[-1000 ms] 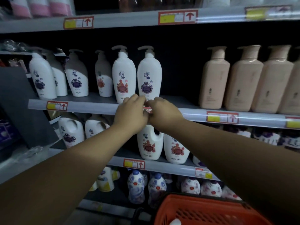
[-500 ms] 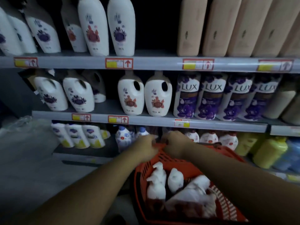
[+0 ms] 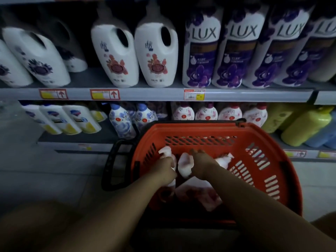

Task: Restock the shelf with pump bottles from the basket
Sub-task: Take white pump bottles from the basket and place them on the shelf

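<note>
An orange basket (image 3: 254, 135) stands on the floor below the shelves, holding several white pump bottles. Both my hands are down inside it. My left hand (image 3: 164, 169) grips the neck of one white pump bottle (image 3: 165, 151) at the basket's left. My right hand (image 3: 202, 166) grips the top of a second white pump bottle (image 3: 184, 165) beside it. More white bottles (image 3: 225, 159) lie behind and under my right arm, partly hidden.
The shelf (image 3: 154, 93) above carries white handled jugs (image 3: 156, 51) and purple LUX bottles (image 3: 201, 50). The lowest shelf has small floral bottles (image 3: 120, 120) and yellow bottles (image 3: 305, 128). The basket's black handle (image 3: 112, 160) hangs to its left over grey floor.
My view has tilted further down. Both hands dropped from the basket's far rim into the basket and closed round two pump bottles.
</note>
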A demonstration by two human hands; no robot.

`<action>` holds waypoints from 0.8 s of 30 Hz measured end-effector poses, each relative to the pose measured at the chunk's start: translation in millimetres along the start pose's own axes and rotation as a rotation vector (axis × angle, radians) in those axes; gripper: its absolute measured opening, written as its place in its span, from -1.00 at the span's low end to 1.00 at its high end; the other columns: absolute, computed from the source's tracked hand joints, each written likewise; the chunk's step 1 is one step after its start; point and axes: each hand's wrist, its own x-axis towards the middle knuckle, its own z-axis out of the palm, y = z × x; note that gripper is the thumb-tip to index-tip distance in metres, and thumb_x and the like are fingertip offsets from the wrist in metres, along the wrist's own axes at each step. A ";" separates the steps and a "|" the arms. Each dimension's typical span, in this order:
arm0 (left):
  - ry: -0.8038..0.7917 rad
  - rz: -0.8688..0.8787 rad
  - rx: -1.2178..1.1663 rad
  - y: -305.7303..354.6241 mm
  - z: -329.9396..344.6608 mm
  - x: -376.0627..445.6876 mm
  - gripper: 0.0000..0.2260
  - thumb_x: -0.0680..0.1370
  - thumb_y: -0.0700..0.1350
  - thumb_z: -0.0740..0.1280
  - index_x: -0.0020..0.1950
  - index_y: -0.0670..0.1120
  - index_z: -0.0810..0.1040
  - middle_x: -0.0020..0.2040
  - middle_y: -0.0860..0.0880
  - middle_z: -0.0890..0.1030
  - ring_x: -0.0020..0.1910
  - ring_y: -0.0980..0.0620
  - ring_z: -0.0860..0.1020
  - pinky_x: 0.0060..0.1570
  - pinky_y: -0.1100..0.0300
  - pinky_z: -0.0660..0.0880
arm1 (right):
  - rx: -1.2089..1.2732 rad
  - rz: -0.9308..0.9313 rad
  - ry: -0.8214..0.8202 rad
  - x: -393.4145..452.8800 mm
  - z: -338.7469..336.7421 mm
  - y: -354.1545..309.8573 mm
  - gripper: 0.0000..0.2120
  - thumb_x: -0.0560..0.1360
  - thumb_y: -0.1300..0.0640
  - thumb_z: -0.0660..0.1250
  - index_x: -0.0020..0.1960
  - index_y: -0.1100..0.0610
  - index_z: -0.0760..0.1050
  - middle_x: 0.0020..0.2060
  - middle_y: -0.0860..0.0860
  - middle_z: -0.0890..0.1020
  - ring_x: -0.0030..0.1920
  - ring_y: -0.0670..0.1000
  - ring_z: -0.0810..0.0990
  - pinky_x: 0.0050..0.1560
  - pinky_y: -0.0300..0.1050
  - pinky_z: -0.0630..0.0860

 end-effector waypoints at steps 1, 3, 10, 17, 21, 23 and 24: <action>-0.011 -0.024 0.003 -1.3 5.6 6.1 -0.74 0.45 -0.18 0.38 0.13 -0.05 0.55 0.25 -0.10 0.54 0.22 -0.10 0.52 0.13 0.18 0.44 | 0.001 0.017 -0.010 4.2 4.4 3.8 -0.29 0.48 0.16 0.31 0.55 0.06 0.10 0.45 0.21 0.30 0.39 0.22 0.40 0.35 0.02 0.41; -0.013 -0.078 -0.013 -3.4 15.7 18.3 -0.66 0.43 -0.18 0.40 0.20 -0.03 0.51 0.33 -0.11 0.46 0.25 -0.12 0.48 0.14 0.15 0.43 | -0.005 0.013 -0.035 13.2 12.0 9.0 -0.22 0.48 0.16 0.32 0.58 0.03 0.00 0.47 0.23 0.23 0.38 0.27 0.40 0.34 0.07 0.41; 0.062 -0.057 0.026 -6.5 37.8 45.5 -0.63 0.45 -0.15 0.35 0.26 -0.05 0.46 0.33 -0.13 0.42 0.22 -0.16 0.50 -0.01 0.17 0.38 | 0.105 -0.045 -0.092 33.1 22.2 4.7 -0.43 0.48 0.12 0.27 0.45 0.06 0.18 0.32 0.20 0.46 0.31 0.26 0.46 0.27 0.20 0.42; 0.048 -0.059 -0.072 -6.5 47.1 57.0 -0.65 0.49 -0.06 0.25 0.28 -0.03 0.46 0.24 -0.14 0.54 0.17 -0.12 0.54 0.10 0.07 0.47 | 0.157 0.019 -0.115 48.9 27.2 1.1 -0.44 0.45 -0.01 0.36 0.39 0.04 0.27 0.33 0.13 0.45 0.35 0.22 0.37 0.16 0.05 0.26; 0.037 -0.069 -0.129 -11.6 49.2 57.1 -0.53 0.55 -0.02 0.25 0.46 -0.02 0.34 0.39 -0.10 0.45 0.25 -0.06 0.50 0.22 0.08 0.42 | 0.175 0.095 -0.160 58.3 29.9 5.4 -0.11 0.16 -0.32 0.27 0.47 -0.17 0.21 0.47 -0.02 0.25 0.44 0.27 0.25 0.30 0.42 0.27; 0.030 -0.045 -0.120 -10.4 48.5 56.4 -0.45 0.49 0.01 0.27 0.48 -0.03 0.32 0.39 -0.10 0.44 0.31 -0.10 0.47 0.29 -0.02 0.43 | 0.177 0.122 -0.168 63.7 33.0 4.8 -0.13 0.17 -0.34 0.31 0.45 -0.23 0.19 0.46 -0.07 0.23 0.45 0.25 0.20 0.24 0.53 0.23; 0.040 -0.050 -0.137 -10.4 49.1 57.2 -0.46 0.48 0.04 0.24 0.47 -0.01 0.33 0.37 -0.09 0.46 0.28 -0.09 0.49 0.27 -0.03 0.45 | 0.175 0.133 -0.171 67.3 35.9 4.9 -0.15 0.20 -0.34 0.33 0.44 -0.25 0.17 0.46 -0.08 0.23 0.46 0.23 0.18 0.21 0.57 0.21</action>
